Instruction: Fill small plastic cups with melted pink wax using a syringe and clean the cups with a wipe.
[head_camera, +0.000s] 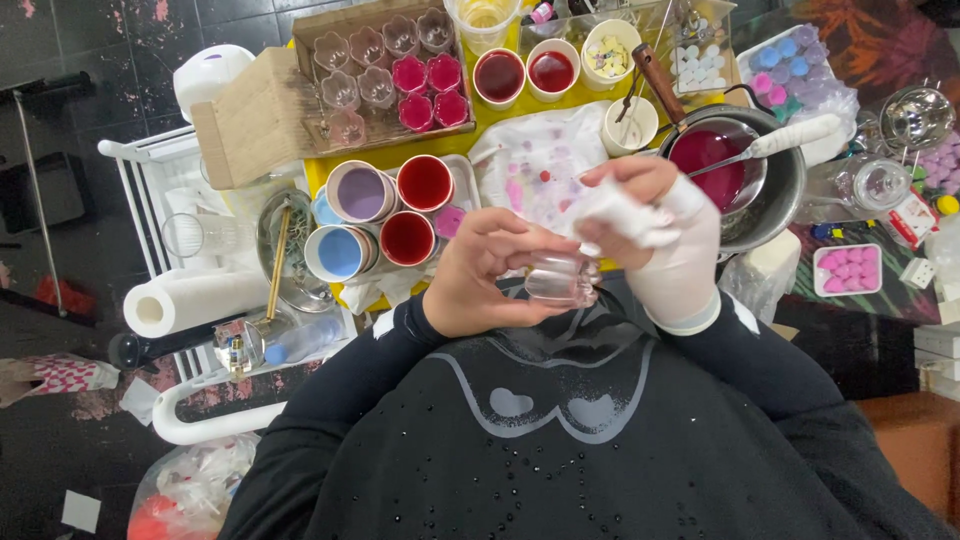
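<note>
Near table edge, left hand (480, 275) grips clear glass jar (562, 278) — gloved right hand (665, 235) pinches white tissue (620, 215).

free: small gap over stained cloth (540, 160) ahead of hands | blocked left: paint cups (385, 215) | blocked right: steel pot (775, 195), ladle (790, 135) | far: cardboard box (380, 70)
</note>
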